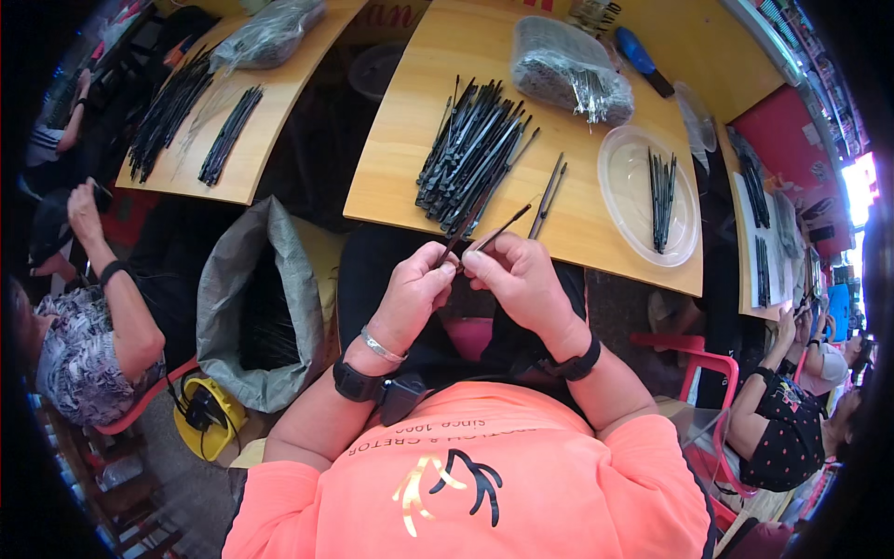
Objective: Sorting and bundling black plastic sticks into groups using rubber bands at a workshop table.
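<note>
My left hand (415,287) and my right hand (523,281) meet in front of me at the table's near edge, fingers closed in a pinch. From between the left fingers a slim dark plastic strip (451,250) points up toward the pile. Another slim black strip (503,227), shaped like a spectacle arm, sticks out of my right hand, with a fine wire at its tip. Fingertips hide their lower ends. Just beyond my hands lies a large pile of black strips (473,154). Two loose strips (549,196) rest right of it.
A clear oval tray (609,210) on the wooden table (391,177) holds several black strips. Behind are a plastic bag (563,70) of thin metal pieces and a blue-handled tool (635,48). An open grey sack (219,307) stands at left. People sit at neighbouring tables.
</note>
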`<state>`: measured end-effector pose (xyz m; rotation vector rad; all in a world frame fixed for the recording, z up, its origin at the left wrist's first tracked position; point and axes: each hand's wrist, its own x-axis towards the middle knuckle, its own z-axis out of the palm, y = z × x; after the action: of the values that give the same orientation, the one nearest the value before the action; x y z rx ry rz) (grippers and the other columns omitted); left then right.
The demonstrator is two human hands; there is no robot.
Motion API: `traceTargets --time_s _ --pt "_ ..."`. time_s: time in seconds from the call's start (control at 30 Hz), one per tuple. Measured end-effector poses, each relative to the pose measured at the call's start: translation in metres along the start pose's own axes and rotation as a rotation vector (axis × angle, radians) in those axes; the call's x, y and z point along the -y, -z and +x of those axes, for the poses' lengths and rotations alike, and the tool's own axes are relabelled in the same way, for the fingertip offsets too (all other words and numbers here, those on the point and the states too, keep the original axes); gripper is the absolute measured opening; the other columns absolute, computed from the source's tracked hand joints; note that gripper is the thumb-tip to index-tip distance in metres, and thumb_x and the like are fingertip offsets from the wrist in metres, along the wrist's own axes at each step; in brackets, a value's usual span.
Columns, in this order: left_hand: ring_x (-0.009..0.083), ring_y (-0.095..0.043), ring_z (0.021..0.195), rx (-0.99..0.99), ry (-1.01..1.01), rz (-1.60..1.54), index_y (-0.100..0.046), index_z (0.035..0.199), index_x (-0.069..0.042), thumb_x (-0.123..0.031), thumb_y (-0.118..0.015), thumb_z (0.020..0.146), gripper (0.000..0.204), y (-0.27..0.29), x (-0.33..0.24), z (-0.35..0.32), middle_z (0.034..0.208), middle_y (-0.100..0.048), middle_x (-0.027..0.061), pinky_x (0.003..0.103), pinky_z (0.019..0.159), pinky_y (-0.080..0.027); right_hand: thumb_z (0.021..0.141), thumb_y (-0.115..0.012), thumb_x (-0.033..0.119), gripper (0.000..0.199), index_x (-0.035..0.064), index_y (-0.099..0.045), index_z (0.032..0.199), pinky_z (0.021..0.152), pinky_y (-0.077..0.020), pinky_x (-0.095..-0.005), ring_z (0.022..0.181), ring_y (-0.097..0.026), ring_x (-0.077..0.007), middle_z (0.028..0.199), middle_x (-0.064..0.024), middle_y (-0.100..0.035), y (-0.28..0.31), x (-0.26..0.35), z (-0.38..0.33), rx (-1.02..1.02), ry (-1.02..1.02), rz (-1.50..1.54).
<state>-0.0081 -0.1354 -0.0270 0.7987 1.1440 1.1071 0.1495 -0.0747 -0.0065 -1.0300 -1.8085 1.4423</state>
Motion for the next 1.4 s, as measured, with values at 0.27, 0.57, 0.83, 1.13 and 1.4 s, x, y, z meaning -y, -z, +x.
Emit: traceTargets --time_s 0.27,0.57,0.83,1.13,1.4 --pt "0.0059 -0.046 0.048 0.001 0.012 -0.042 -0.050 0.099 -0.004 -0.014 -0.045 0.089 0.015 0.000 -0.008 -0.006 0.068 -0.057 0.0036 0.016 0.042 -0.032 0.092 -0.055 0.020 0.022 -0.0005 -0.060 0.089 0.061 -0.0500 -0.0220 0.066 -0.060 -0.0092 0.078 -0.0052 -0.063 0.008 -0.003 0.005 0.024 -0.233 0.276" --pt "0.0110 -0.055 0.049 0.079 0.077 -0.114 -0.048 0.100 -0.003 -0.014 -0.046 0.089 0.015 0.002 -0.011 -0.007 0.069 -0.062 0.0097 0.018 0.043 -0.039 0.092 -0.056 0.021 0.021 0.0006 -0.059 0.088 0.060 -0.0504 -0.0219 0.065 -0.061 -0.0090 0.077 -0.0051 -0.063 0.014 -0.002 0.008 0.020 -0.240 0.372" --pt "0.0135 -0.061 0.059 0.240 0.083 -0.038 -0.051 0.098 -0.003 -0.015 -0.050 0.089 0.015 -0.005 -0.010 -0.005 0.073 -0.063 0.0084 0.021 0.052 -0.046 0.091 -0.058 0.022 0.023 0.0027 -0.064 0.102 0.059 -0.0448 -0.0171 0.065 -0.057 -0.0043 0.079 -0.0010 -0.064 0.018 0.003 0.004 0.061 -0.197 0.349" --pt "0.0147 -0.063 0.063 0.309 0.117 0.020 -0.056 0.095 -0.003 -0.019 -0.051 0.089 0.017 0.001 -0.003 -0.005 0.078 -0.064 0.0097 0.022 0.056 -0.049 0.091 -0.053 0.019 0.018 0.0033 -0.062 0.091 0.055 -0.0446 -0.0214 0.058 -0.055 -0.0079 0.071 -0.0009 -0.059 0.092 0.037 -0.001 -0.395 0.020 0.296" --pt "0.0159 -0.063 0.056 0.137 0.116 -0.112 -0.055 0.093 -0.004 -0.016 -0.047 0.090 0.015 0.005 0.000 0.003 0.072 -0.064 0.0112 0.022 0.049 -0.049 0.084 -0.058 0.022 0.024 -0.0012 -0.062 0.080 0.056 -0.0465 -0.0298 0.056 -0.059 -0.0167 0.063 -0.0107 -0.060 0.252 0.005 0.004 -0.677 -0.242 -0.540"
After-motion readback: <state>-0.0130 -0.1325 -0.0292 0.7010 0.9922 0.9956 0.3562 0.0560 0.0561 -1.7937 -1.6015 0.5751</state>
